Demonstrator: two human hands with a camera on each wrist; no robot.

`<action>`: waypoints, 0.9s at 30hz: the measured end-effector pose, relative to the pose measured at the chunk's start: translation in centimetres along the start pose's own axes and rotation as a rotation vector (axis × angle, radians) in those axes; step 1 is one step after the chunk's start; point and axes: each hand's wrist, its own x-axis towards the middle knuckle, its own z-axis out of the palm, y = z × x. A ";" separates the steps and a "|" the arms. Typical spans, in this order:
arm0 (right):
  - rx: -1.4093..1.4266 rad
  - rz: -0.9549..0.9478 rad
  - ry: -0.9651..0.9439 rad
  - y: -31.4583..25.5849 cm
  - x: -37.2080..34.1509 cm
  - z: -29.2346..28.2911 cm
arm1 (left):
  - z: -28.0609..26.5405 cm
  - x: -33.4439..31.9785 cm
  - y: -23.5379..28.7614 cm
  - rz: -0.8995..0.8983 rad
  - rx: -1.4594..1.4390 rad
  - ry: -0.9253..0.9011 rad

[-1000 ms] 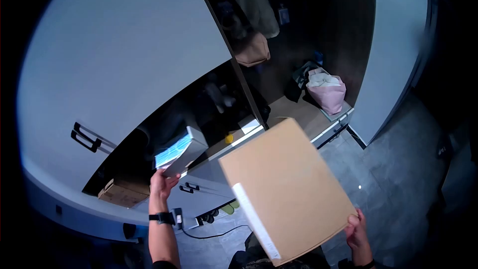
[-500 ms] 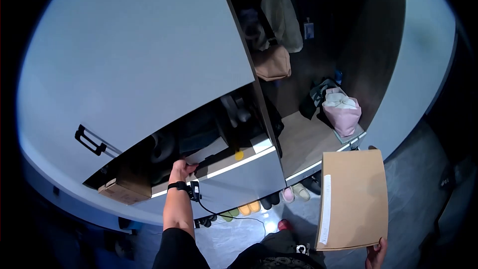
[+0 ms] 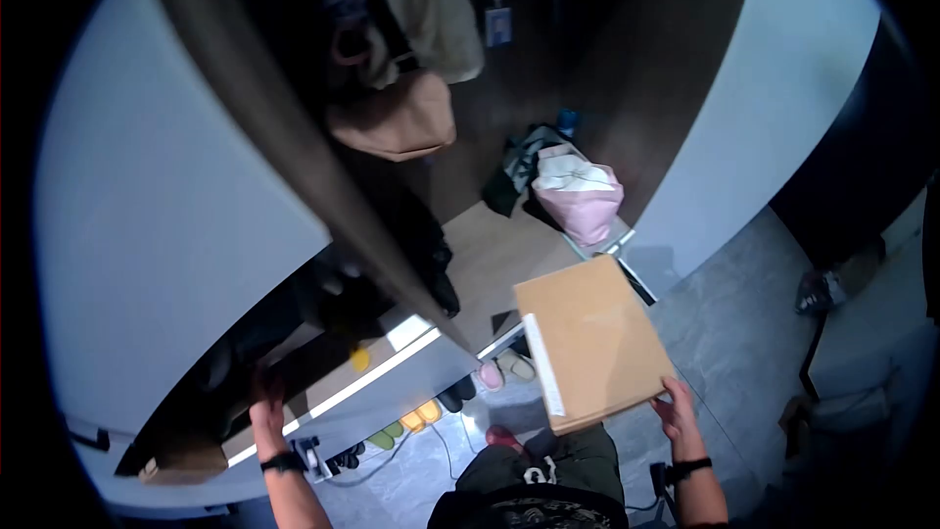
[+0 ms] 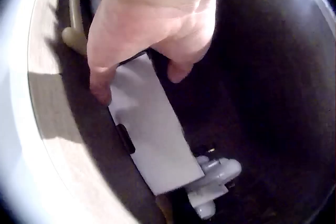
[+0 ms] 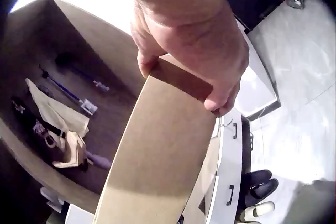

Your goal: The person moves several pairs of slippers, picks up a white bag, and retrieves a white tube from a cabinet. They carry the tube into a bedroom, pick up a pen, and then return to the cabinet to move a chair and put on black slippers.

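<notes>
My right hand [image 3: 678, 413] grips the lower right corner of a flat cardboard box [image 3: 599, 338] with a white label along its side. In the right wrist view, the fingers and thumb of that hand [image 5: 191, 45] pinch the box's narrow end [image 5: 157, 155] from both sides. My left hand [image 3: 266, 411] reaches into the dark low compartment. Under it, in the left wrist view, lies a white box [image 4: 155, 129]; the thumb of the left hand [image 4: 152, 29] is at the box's left edge, while a fingertip [image 4: 179, 71] stands apart from its right side.
A pink bag [image 3: 580, 206] sits on the bench [image 3: 490, 255] at the right, below a hanging tan bag [image 3: 401, 118]. Slippers [image 3: 421, 416] line the floor under the cabinet. A brown box [image 3: 184, 462] is at the compartment's left end. White objects [image 4: 210, 182] lie beyond the white box.
My left hand has lowered the white box into the compartment and loosened its fingers from it. The cardboard box first swung right and upright, then came back left and tilted as the view turned.
</notes>
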 end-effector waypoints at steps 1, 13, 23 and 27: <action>-0.029 0.018 0.010 -0.3 1.7 1.5 | -0.1 -1.1 -0.5 0.010 0.016 0.033; -0.247 0.224 -0.133 -0.5 25.0 17.8 | 26.1 -19.0 -1.6 0.660 0.801 -0.043; -0.227 0.291 -0.217 1.7 39.8 24.8 | 37.0 -16.4 -3.6 0.418 0.988 0.452; 0.056 0.246 -0.226 6.6 42.0 23.8 | 33.4 -17.4 -3.5 0.271 1.223 0.622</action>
